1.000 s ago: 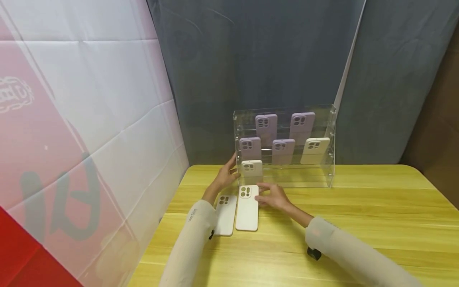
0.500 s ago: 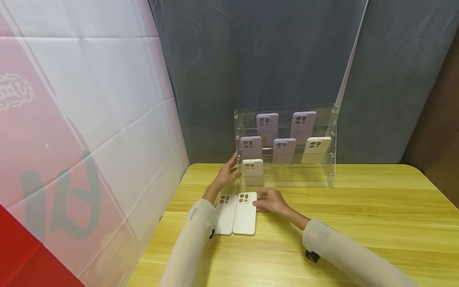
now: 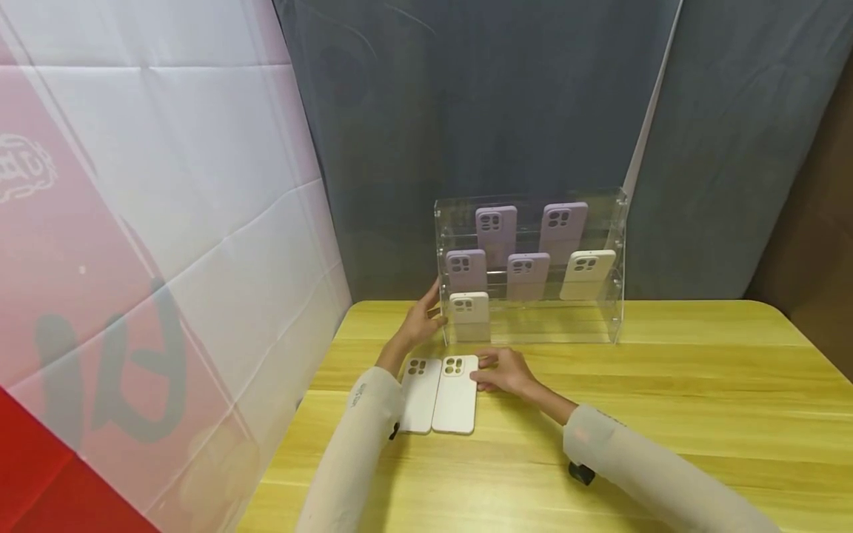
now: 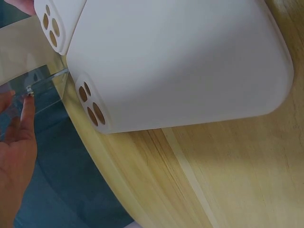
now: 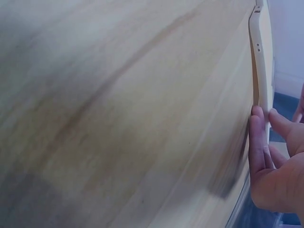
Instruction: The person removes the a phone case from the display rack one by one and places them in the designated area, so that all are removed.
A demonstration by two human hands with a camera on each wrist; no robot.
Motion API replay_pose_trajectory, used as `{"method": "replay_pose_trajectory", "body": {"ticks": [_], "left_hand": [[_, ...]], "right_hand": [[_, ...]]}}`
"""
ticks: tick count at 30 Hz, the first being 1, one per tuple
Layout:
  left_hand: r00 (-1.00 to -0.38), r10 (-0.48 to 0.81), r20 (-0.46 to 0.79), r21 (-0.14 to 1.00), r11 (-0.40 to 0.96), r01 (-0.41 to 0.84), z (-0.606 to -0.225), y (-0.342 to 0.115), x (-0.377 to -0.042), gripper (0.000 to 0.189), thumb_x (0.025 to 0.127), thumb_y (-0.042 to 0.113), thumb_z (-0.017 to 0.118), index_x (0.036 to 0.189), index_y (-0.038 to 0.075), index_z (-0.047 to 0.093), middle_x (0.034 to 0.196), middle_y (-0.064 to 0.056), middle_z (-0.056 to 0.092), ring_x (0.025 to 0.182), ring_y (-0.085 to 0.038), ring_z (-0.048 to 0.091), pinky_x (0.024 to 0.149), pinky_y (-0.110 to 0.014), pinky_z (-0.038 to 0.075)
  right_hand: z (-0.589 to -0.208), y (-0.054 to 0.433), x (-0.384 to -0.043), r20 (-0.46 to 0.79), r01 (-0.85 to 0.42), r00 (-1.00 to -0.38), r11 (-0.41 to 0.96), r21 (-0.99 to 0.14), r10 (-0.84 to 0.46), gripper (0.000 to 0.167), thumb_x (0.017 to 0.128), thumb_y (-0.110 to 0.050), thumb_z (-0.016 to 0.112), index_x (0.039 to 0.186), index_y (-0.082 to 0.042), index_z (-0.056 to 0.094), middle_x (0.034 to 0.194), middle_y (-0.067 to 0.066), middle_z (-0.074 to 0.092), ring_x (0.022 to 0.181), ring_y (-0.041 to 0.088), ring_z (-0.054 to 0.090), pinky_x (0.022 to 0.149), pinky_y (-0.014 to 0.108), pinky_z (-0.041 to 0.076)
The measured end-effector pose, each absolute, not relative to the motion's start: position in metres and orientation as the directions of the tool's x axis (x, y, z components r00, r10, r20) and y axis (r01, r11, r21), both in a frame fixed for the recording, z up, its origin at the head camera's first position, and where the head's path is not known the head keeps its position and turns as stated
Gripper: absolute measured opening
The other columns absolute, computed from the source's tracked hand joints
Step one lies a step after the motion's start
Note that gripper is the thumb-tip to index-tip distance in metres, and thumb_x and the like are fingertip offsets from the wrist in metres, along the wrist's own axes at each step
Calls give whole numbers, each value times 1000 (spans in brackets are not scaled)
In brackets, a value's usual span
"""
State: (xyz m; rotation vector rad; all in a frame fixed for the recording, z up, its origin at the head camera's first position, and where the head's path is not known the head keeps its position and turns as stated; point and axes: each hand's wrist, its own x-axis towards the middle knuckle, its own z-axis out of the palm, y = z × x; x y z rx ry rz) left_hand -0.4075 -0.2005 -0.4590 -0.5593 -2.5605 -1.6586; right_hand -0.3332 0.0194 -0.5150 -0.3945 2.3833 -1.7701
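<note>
My right hand (image 3: 504, 371) pinches the upper right edge of a white phone case (image 3: 455, 403). In the right wrist view its fingers (image 5: 257, 142) reach under the raised edge of this case, with the thumb on top. A second white phone case (image 3: 420, 400) lies close beside it on the left. My left hand (image 3: 417, 323) is at the lower left side of a clear tiered display stand (image 3: 553, 323); in the left wrist view a straight finger (image 4: 27, 116) touches the stand near a small fitting. Its other fingers are partly hidden.
On the stand are several lilac phone cases (image 3: 529, 277), a cream phone case (image 3: 586, 274) at the right and another cream phone case (image 3: 469, 314) at the lower left. All rests on a wooden table (image 3: 633, 400). Grey curtain (image 3: 533, 96) hangs behind, printed cloth (image 3: 226, 163) left.
My right hand has brought the white case down and slightly left, against the case lying there. The left hand has stayed at the stand. In the last half second little has moved.
</note>
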Motion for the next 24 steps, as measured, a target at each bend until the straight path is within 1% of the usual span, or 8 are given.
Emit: {"method": "replay_pose_trajectory", "body": {"ticks": [5, 10, 16, 19, 24], "left_hand": [[-932, 285, 224, 881, 350, 319, -458, -200, -408, 97, 91, -21, 58, 168, 19, 14, 166, -24, 27, 143, -49, 43, 114, -49, 48], [-928, 293, 230, 885, 334, 325, -458, -200, -408, 97, 91, -21, 57, 168, 18, 14, 167, -25, 26, 143, -50, 42, 115, -49, 47], [-932, 286, 224, 883, 346, 318, -456, -200, -406, 97, 92, -20, 58, 168, 21, 13, 167, -22, 26, 145, -46, 42, 117, -47, 46], [-937, 277, 214, 884, 353, 307, -456, -200, -406, 97, 93, -19, 58, 168, 23, 13, 167, -22, 27, 145, -46, 42, 116, -47, 47], [-940, 274, 204, 886, 356, 296, -457, -200, -406, 97, 93, -19, 58, 168, 23, 13, 167, -22, 27, 144, -47, 43, 116, -48, 47]], "right_hand": [[-513, 22, -333, 27, -114, -951, 266, -957, -309, 51, 87, 1, 80, 134, 10, 62, 112, 25, 72, 66, 26, 76, 63, 34, 67], [-511, 26, -333, 14, -100, -946, 251, -963, -325, 51, 88, 0, 79, 134, 11, 62, 112, 25, 73, 67, 27, 76, 64, 35, 68], [-509, 28, -333, 26, -116, -939, 245, -963, -343, 48, 89, 0, 78, 133, 12, 62, 110, 25, 74, 68, 28, 76, 64, 34, 68], [-509, 28, -333, 26, -117, -936, 240, -964, -350, 46, 90, 1, 78, 132, 12, 62, 111, 26, 74, 70, 29, 77, 64, 34, 68], [-509, 29, -333, 38, -130, -933, 236, -963, -358, 46, 90, 2, 77, 131, 14, 62, 111, 27, 73, 72, 33, 77, 64, 35, 68]]}}
